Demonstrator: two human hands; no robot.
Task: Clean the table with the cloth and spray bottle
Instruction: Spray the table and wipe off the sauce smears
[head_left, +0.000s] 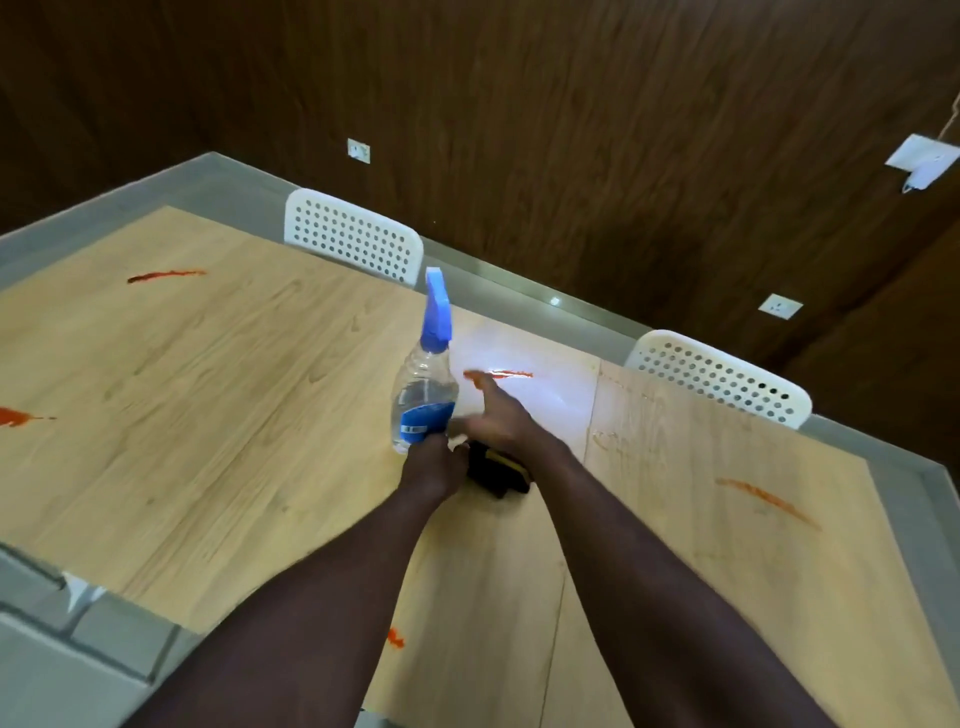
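Note:
A clear spray bottle (425, 395) with a blue trigger head stands tilted near the middle of the light wooden table (208, 395). My left hand (435, 465) grips its base. My right hand (496, 418) hovers just right of the bottle with fingers spread, holding nothing. Under my right wrist lies a dark folded cloth with a yellow part (498, 475). Several red smears mark the table: one past my right fingers (501, 374), one at the far left (166, 275), one at the left edge (21, 417), one on the right (769, 501).
Two white perforated chairs (353, 236) (719, 376) stand at the table's far side. A dark wood-panelled wall with sockets (358, 150) rises behind. Grey tiled floor (78, 649) shows at the lower left. A small red spot (396, 638) lies near the front edge.

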